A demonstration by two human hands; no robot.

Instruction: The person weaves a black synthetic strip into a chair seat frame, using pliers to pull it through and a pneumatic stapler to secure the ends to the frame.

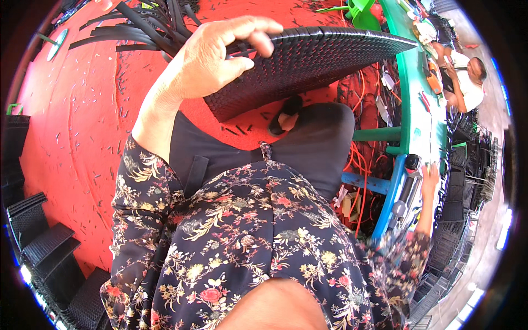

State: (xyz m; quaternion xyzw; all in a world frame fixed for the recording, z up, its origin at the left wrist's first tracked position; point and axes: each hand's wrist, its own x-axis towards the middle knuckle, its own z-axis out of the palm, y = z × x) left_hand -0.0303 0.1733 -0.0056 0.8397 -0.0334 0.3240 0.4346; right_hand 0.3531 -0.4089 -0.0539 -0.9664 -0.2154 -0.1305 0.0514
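Two hands in play, so I'll go from my body outward and place everything off the green table (413,118) on my right. Closest in, my right hand (429,177) rests on that table's near edge among some grey tools; I honestly can't tell if the fingers are curled around anything, it's too small and warped out at the rim.

Further out, to the left of the table and up off the red floor (66,121), my left hand (212,58) is clamped on the black woven panel (308,66): thumb underneath, fingers wrapped over the near left corner. The panel hangs tilted above my knees, its far corner reaching toward the table's edge.

My read on handling: it looks like stiff plastic weave, since it keeps its shape from a one-corner hold with no sag, so probably light too. The bumpy weave should give decent grip, not slippery. A corner hold lets it swing, though, so I'd want a second hand on the opposite edge. Loose black strips (137,27) stick out past the hand, and those look floppy, so no good for grabbing.

Farthest off, beyond the table, another person (467,77) sits.
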